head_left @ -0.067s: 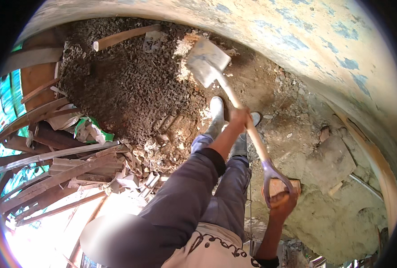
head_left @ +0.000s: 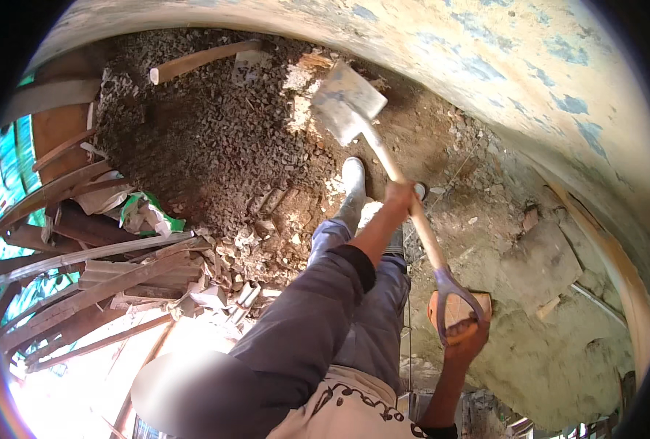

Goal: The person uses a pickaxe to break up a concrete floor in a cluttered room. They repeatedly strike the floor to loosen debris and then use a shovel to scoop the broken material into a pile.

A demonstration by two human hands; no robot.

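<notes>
The wooden shaft of a square-bladed shovel is gripped by the left hand, its fingers wrapped round the wood. By the right hand, nearer the body, the crossbar of the D-shaped handle is enclosed. The shovel thus runs through both hands, its blade lying ahead of the left hand and a little to its left. Whether the blade is resting on the ground or held just above it cannot be told.

For good control, the blade would best be kept low and steered by the left hand, while push and tilt are supplied from the right. The toes should be kept clear (a pale boot is seen just left of the left hand, near the blade).

The blade is flat and broad, its pale metal scuffed with grey; no load is seen on it. Coarse grey gravel is spread forward and left of the left hand, over dark, crumbly earth. Splintered, weathered planks are piled farther left. Beyond the hand, to the right, a curving plastered wall is marked by flaking blue paint. Behind the D-shaped handle, an orange object is partly hidden.
</notes>
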